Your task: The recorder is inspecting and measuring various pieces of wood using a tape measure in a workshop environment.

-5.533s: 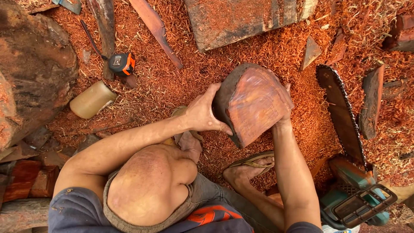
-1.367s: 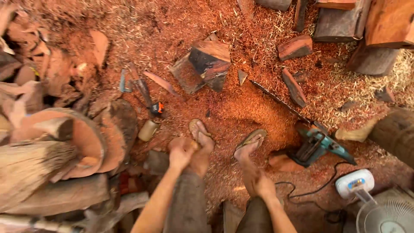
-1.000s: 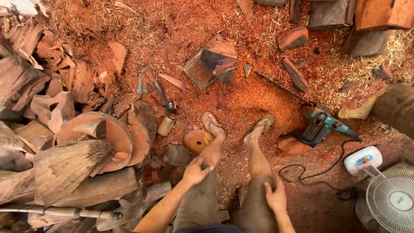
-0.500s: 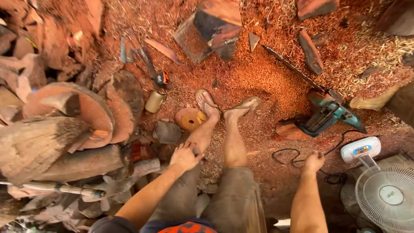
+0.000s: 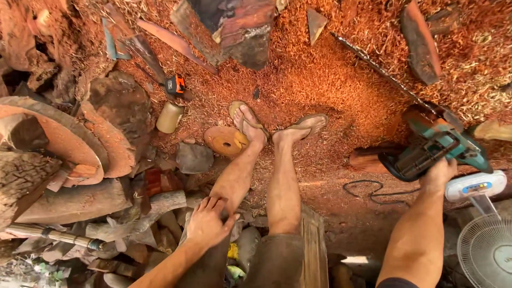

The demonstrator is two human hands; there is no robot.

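My right hand (image 5: pixel 438 174) grips the rear handle of a teal electric chainsaw (image 5: pixel 434 144), whose long bar (image 5: pixel 373 66) lies on the red sawdust, pointing away to the upper left. My left hand (image 5: pixel 209 223) rests flat on my left knee, fingers spread, holding nothing. My legs stretch forward, feet in sandals (image 5: pixel 277 125). A small round wooden disc (image 5: pixel 225 141) lies just left of my left foot.
Heaped logs and red wood slabs (image 5: pixel 69 154) fill the left side. A tape measure (image 5: pixel 176 85) and a tan cup (image 5: pixel 169 117) lie on the sawdust. A large dark wood block (image 5: pixel 240 26) sits ahead. A white fan (image 5: pixel 482 234) stands at right, with a black cord (image 5: pixel 373 189) nearby.
My right hand has reached out to the right and taken hold of the chainsaw handle. My left hand has stayed on my knee. The view has moved closer to the ground.
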